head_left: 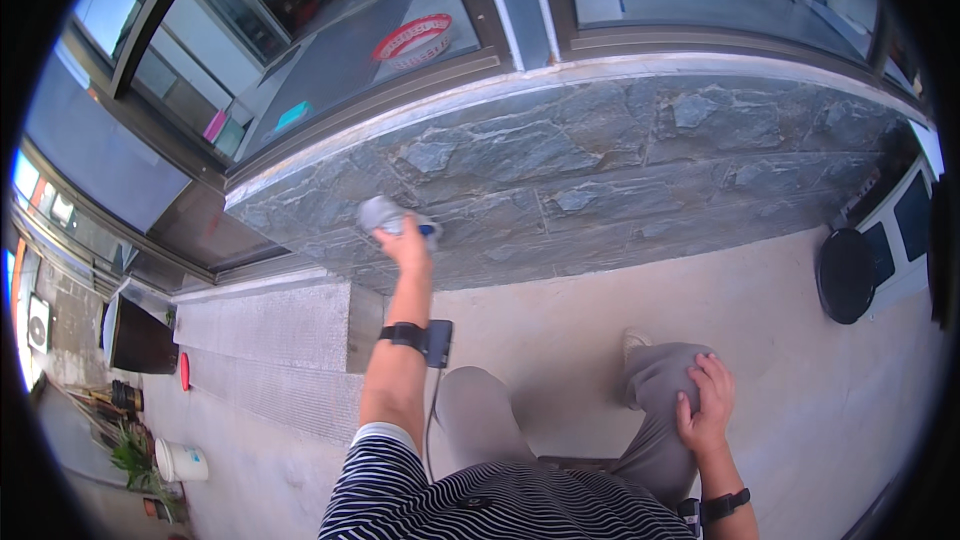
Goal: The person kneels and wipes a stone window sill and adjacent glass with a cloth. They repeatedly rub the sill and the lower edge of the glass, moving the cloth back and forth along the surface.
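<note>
My left hand (pixel 407 243) reaches forward with its fingers closed on a crumpled, light grey-white cloth (pixel 381 211). A small dark blue patch shows at its right side. Cloth and hand are at the left part of a low wall faced with rough grey stone (pixel 560 155); the cloth appears to lie against the stone. On my right knee rests my right hand (pixel 709 402), fingers stretched over the grey trouser leg (pixel 660 380), holding nothing. A black band with a small dark device (pixel 437 343) and a cable sits on my left wrist.
Glass windows (pixel 330 40) rise above the wall, with a red basket (pixel 413 40) behind them. Stone steps (pixel 265 325) lie to the left. Further left stand a dark planter (pixel 140 335) and a white bucket (pixel 181 461). A round black stool (pixel 845 276) is at right.
</note>
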The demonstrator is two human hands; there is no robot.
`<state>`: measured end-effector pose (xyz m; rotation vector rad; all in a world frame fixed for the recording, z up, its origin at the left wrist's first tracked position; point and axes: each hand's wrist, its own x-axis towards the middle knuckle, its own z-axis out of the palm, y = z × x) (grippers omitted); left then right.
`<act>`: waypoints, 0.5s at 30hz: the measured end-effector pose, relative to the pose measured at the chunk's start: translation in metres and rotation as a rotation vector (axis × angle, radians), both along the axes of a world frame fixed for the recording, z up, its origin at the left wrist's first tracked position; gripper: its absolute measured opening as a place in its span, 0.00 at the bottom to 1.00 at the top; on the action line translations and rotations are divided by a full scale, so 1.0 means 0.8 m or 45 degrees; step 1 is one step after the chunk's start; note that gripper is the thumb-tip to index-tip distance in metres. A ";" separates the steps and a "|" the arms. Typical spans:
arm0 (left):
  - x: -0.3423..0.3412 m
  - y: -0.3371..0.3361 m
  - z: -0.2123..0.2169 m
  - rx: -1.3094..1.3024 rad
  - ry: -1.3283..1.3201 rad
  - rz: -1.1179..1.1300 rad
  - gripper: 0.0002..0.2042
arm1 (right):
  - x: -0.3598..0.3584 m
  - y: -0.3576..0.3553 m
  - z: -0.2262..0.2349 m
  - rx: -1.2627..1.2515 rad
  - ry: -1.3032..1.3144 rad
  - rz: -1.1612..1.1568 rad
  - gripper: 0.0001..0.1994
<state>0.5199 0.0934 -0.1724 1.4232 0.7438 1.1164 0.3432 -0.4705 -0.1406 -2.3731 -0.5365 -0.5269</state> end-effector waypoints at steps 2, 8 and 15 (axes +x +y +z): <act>0.012 -0.068 -0.009 0.267 0.119 -0.284 0.34 | 0.003 0.012 0.004 -0.046 -0.009 0.034 0.18; 0.050 -0.231 -0.004 0.665 0.349 -0.607 0.34 | 0.004 0.059 0.007 -0.147 0.020 0.155 0.18; 0.009 -0.083 0.003 0.655 0.430 -0.530 0.25 | -0.001 0.078 0.001 -0.199 0.026 0.196 0.19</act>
